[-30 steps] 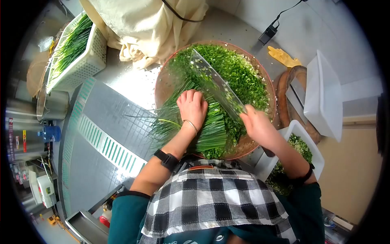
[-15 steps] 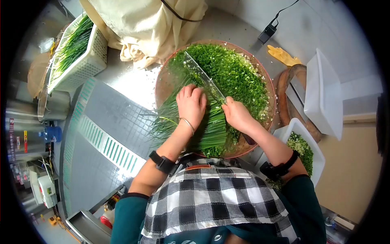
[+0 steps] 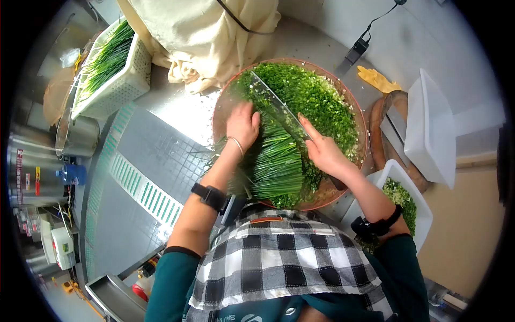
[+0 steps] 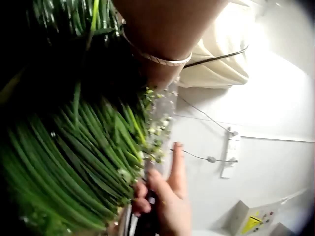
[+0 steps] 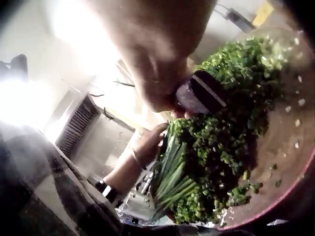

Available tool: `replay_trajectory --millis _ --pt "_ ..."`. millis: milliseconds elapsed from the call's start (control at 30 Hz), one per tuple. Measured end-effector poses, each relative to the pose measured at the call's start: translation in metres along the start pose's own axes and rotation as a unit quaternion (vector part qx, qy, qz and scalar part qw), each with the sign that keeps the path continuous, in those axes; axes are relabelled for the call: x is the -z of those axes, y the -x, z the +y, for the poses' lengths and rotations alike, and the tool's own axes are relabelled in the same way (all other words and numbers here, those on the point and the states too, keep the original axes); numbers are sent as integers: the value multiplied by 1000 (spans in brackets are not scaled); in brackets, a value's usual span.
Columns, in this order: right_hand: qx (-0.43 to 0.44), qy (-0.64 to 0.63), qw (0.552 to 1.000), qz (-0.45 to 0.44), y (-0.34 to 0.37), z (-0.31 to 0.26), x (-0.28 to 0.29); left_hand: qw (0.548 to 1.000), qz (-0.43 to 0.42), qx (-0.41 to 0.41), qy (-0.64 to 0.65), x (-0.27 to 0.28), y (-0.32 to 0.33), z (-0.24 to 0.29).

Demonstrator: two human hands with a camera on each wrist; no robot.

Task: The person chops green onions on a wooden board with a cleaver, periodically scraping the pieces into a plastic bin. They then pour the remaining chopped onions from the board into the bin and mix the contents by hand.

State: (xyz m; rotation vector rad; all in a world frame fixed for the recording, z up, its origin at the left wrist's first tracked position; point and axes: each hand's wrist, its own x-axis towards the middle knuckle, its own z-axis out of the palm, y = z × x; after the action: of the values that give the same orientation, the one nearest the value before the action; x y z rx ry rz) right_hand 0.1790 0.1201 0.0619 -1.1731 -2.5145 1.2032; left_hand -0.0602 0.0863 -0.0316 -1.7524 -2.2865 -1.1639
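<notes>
Knife gripped by right hand | left hand relaxed at chives, near board's left edge | fingers could be nicked if chives are shifted

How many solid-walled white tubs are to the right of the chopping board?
2. One stands beside the round wooden block; the other, nearer the person, holds chopped greens. More could be hidden from view.

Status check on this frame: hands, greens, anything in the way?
Right hand gripping cleaver. Left hand at the long greens, fingertips blurred. Long greens bundled, uncut; chopped greens heaped on the blade's far side.
</notes>
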Motion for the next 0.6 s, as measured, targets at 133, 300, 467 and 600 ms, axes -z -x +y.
replay_trajectory --millis 133,300,467,600 --pt "71 80 994 24 15 -3 16 996 -60 65 13 10 8 13" --pt "141 92 986 22 27 -6 29 994 1 112 -11 0 17 17" --pt "74 112 990 -46 -2 -13 21 993 -6 115 -40 -5 17 21" --pt "80 138 986 -53 -46 -4 -10 992 0 116 -45 -7 16 20"
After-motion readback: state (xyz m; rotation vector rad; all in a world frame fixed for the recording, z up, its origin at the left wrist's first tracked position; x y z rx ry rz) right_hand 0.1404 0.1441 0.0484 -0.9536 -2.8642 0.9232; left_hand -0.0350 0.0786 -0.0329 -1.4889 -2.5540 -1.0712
